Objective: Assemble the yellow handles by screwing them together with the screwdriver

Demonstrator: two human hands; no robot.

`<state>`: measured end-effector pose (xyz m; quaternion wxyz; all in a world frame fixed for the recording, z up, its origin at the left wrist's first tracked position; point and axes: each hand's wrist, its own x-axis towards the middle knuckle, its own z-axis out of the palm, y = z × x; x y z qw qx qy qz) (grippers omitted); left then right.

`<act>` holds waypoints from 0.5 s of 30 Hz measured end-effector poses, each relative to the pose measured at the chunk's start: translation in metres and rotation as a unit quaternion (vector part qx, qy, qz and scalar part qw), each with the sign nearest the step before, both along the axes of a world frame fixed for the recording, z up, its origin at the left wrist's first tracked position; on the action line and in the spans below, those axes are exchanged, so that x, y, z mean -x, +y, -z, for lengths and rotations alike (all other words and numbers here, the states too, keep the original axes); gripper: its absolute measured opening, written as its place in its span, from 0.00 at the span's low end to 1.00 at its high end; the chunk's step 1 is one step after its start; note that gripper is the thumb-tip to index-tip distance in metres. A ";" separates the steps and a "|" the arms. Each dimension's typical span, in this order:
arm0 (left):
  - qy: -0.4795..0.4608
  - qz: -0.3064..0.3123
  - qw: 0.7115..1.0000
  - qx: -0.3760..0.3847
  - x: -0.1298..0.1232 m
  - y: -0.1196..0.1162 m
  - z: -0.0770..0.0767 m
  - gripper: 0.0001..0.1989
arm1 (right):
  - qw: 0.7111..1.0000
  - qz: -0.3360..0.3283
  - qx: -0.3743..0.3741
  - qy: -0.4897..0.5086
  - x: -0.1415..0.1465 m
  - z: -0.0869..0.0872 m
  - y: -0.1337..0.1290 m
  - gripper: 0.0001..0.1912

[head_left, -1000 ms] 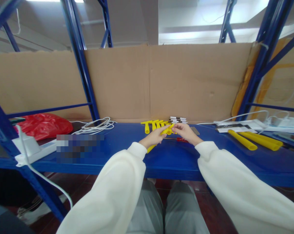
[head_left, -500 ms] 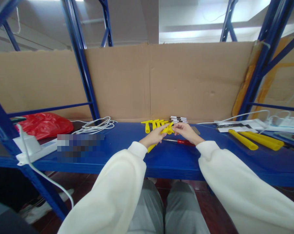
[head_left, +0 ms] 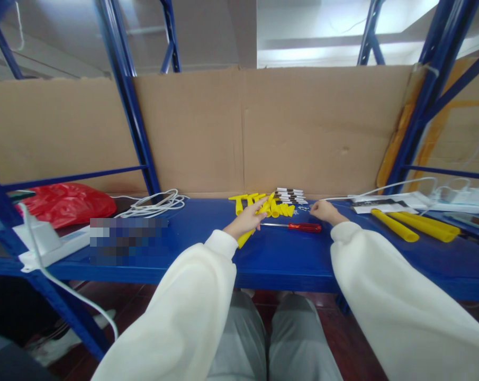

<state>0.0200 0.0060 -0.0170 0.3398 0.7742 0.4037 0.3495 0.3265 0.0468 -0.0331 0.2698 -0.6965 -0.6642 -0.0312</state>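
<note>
My left hand [head_left: 247, 219] is closed round a yellow plastic piece [head_left: 244, 239], whose lower end sticks out below the palm. Beyond its fingers lie small yellow pieces [head_left: 287, 210] and several yellow T-shaped parts [head_left: 239, 205]. My right hand [head_left: 325, 211] is down on the blue table with fingers drawn together, beside a cluster of tiny light-coloured bits [head_left: 303, 208]; what is in its fingertips is too small to make out. Between the hands a screwdriver [head_left: 305, 227] with a red handle lies flat, its shaft pointing left.
Black-and-white sticks [head_left: 290, 196] are stacked by the cardboard wall [head_left: 191, 132]. Long yellow tubes [head_left: 396, 226] lie on the right near a white power strip [head_left: 417, 201]. To the left are a coiled white cable [head_left: 160, 203], a red plastic bag [head_left: 72, 203] and a white plug [head_left: 41, 235].
My right hand has left the yellow piece in my left hand and moved right, down to the table by the tiny bits. The screwdriver and small yellow pieces show more fully.
</note>
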 end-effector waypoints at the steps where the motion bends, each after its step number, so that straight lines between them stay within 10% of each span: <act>1: -0.001 -0.002 1.000 0.000 0.000 0.000 0.000 0.33 | 0.999 0.028 0.025 -0.018 0.003 -0.001 0.000 0.05; 10: -0.034 0.007 0.999 0.028 -0.001 0.000 0.000 0.34 | 0.984 0.106 0.081 -0.114 0.037 -0.014 -0.011 0.12; 15: -0.117 0.029 0.986 0.116 -0.011 0.002 -0.005 0.36 | 0.995 0.095 0.008 0.041 0.028 -0.013 -0.015 0.11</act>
